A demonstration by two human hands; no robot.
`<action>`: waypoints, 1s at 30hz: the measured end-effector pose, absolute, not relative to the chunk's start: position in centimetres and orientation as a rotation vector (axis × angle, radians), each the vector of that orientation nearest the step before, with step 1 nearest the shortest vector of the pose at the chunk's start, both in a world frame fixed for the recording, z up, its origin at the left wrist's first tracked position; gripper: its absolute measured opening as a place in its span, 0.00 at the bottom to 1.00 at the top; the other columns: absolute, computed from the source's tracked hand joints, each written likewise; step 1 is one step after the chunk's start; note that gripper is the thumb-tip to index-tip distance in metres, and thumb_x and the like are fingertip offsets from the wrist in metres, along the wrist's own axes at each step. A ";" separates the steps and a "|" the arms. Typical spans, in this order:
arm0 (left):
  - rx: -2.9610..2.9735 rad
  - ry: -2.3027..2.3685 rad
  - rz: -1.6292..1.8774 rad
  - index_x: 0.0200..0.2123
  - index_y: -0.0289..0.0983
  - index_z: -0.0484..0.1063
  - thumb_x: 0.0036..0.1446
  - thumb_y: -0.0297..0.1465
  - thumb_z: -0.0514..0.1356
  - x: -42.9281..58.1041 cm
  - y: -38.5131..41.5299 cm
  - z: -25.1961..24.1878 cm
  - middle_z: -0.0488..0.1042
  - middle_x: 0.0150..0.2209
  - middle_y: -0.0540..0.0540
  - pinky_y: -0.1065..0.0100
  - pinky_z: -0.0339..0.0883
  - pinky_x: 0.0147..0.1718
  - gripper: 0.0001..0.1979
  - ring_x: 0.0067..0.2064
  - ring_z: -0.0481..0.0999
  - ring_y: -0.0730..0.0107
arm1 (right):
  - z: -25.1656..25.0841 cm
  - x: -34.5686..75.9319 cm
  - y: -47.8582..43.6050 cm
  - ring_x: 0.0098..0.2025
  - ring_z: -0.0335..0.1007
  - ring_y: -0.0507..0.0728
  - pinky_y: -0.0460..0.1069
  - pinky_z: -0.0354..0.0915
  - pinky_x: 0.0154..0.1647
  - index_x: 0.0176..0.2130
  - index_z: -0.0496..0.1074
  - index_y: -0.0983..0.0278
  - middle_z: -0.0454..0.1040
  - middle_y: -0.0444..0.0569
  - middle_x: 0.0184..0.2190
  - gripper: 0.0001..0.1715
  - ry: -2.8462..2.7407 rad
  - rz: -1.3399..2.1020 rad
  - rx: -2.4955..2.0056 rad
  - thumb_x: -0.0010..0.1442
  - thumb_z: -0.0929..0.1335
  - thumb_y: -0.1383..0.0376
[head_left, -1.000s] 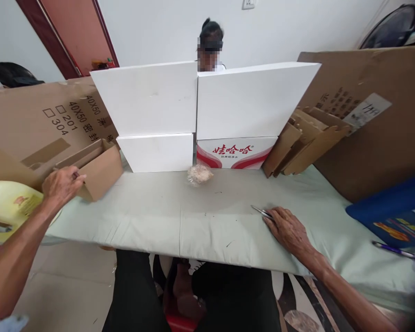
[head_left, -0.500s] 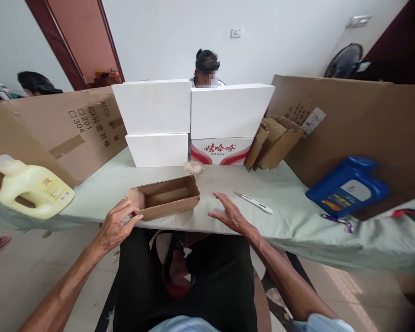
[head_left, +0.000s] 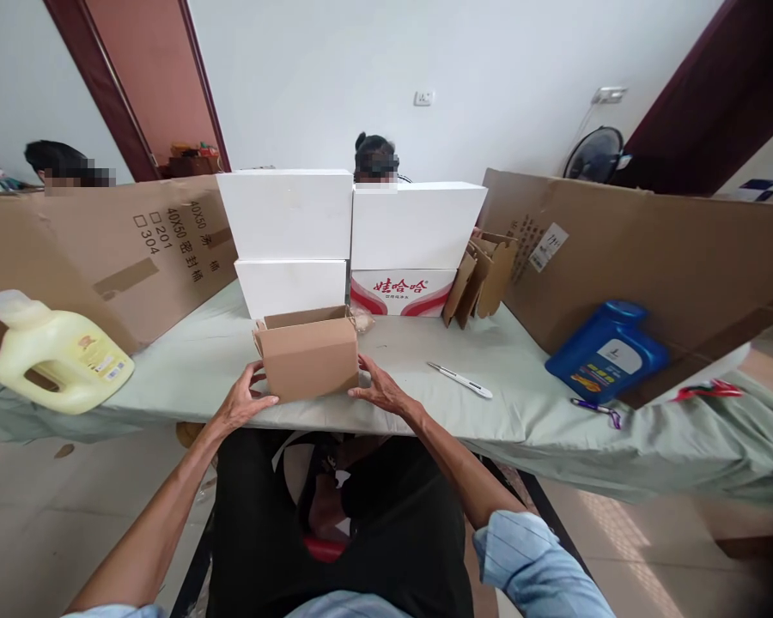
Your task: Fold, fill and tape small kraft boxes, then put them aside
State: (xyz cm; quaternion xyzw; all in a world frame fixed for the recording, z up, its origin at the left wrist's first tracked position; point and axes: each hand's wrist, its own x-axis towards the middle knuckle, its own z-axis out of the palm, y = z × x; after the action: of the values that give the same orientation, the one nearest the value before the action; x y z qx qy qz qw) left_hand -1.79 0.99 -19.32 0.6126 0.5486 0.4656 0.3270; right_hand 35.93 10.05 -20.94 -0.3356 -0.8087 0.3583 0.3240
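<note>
A small brown cardboard box, open at the top, is at the near edge of the cloth-covered table with its long plain side facing me. My left hand grips its lower left end, thumb at the front and fingers round the side. At the opposite end, my right hand holds the lower right side with thumb and fingers. The box's inside is mostly hidden by its front wall. Just right of my right hand lies a white utility knife. Behind the box, a clear crumpled roll of tape or plastic is partly covered.
White boxes stand stacked at the back, beside a red-printed carton and folded cardboard pieces. Large cardboard panels flank the table. A yellow jug is at left; a blue bottle and pen are at right. Two people sit beyond.
My right hand has moved left onto the box's right end. The box has turned so its long side shows taller and its inside less. My left hand has shifted slightly right with it.
</note>
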 end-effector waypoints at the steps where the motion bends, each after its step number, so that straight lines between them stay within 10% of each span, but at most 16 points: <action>1: 1.603 1.419 1.219 0.62 0.42 0.66 0.45 0.46 0.76 -1.5 1.3 -19.8 0.71 0.69 0.31 0.49 0.81 0.49 0.43 0.67 0.77 0.35 | -21.0 35.7 10.0 0.74 0.65 0.73 0.68 0.63 0.74 0.78 0.58 0.58 0.66 0.63 0.74 0.61 -2.121 0.962 -0.853 0.62 0.76 0.36; 19: 2.004 1.318 1.019 0.81 0.52 0.49 0.53 0.31 0.72 1.3 -6.8 -14.4 0.61 0.75 0.36 0.54 0.82 0.54 0.57 0.59 0.79 0.54 | -14.6 38.9 1.6 0.57 0.73 0.66 0.58 0.74 0.55 0.66 0.75 0.59 0.76 0.56 0.60 0.45 -1.893 1.003 -1.096 0.69 0.66 0.31; 30: 1.923 1.512 1.026 0.61 0.37 0.76 0.60 0.51 0.70 1.8 -6.1 -12.6 0.83 0.43 0.43 0.59 0.80 0.40 0.33 0.41 0.82 0.57 | -10.1 38.8 3.5 0.45 0.75 0.62 0.52 0.75 0.39 0.40 0.80 0.66 0.79 0.55 0.41 0.54 -1.864 1.289 -1.246 0.57 0.65 0.20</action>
State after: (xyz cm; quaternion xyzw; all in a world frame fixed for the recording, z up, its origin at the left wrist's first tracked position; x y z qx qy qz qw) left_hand 1.85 -6.12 -12.65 0.7034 0.5530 0.3752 0.2422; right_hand 38.77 3.45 -10.09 -0.4634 -0.6931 0.4792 0.2744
